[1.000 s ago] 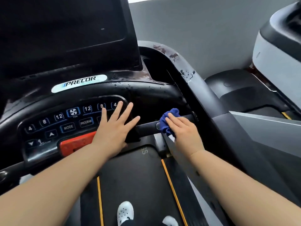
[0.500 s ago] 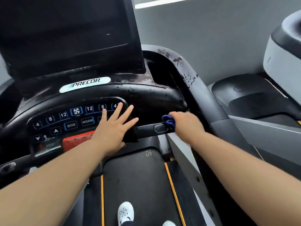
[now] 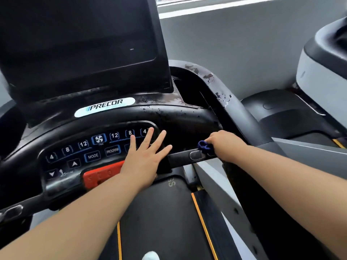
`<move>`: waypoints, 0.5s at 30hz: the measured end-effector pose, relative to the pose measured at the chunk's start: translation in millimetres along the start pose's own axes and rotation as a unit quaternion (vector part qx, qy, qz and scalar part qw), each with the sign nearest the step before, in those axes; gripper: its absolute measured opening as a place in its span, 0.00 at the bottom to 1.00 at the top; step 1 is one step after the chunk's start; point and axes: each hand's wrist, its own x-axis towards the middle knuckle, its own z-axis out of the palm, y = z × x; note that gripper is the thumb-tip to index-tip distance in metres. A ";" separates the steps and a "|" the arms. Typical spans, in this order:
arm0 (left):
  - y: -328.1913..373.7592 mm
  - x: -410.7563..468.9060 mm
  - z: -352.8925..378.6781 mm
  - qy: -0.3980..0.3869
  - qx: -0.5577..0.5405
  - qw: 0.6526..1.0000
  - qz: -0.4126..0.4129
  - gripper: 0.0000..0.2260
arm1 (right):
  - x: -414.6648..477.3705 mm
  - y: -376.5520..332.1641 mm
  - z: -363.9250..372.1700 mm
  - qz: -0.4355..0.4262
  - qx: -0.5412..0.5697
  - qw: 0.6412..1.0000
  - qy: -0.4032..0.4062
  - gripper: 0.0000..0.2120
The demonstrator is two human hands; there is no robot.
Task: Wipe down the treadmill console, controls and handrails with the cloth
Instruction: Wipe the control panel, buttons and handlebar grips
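The black treadmill console (image 3: 169, 117) fills the left and centre, with a dark screen (image 3: 78, 40) above a button panel (image 3: 84, 152) and a red stop bar (image 3: 101, 175). My left hand (image 3: 144, 158) rests flat on the right end of the panel, fingers spread and straight. A short black grip bar (image 3: 184, 157) with a metal sensor runs right from the console. My right hand (image 3: 225, 145) curls round the bar's right end, gripping a blue cloth (image 3: 205, 146) that shows only at its left edge. Water drops and peeled patches mark the right handrail (image 3: 231, 102).
The belt (image 3: 159, 218) with orange side lines runs below my arms, a white shoe at the bottom edge. Another grey and white machine (image 3: 319, 76) stands to the right, with a grey wall behind. The left grip bar (image 3: 11, 211) shows at the lower left.
My right hand has slid right along the grip bar and curled over the cloth, hiding most of it. My left hand stays flat on the panel. The camera has tilted up slightly.
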 end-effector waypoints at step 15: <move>-17.6 -6.8 12.0 0.071 -0.032 0.994 0.073 0.38 | -9.7 -38.7 -15.5 0.192 0.157 0.969 0.000 0.19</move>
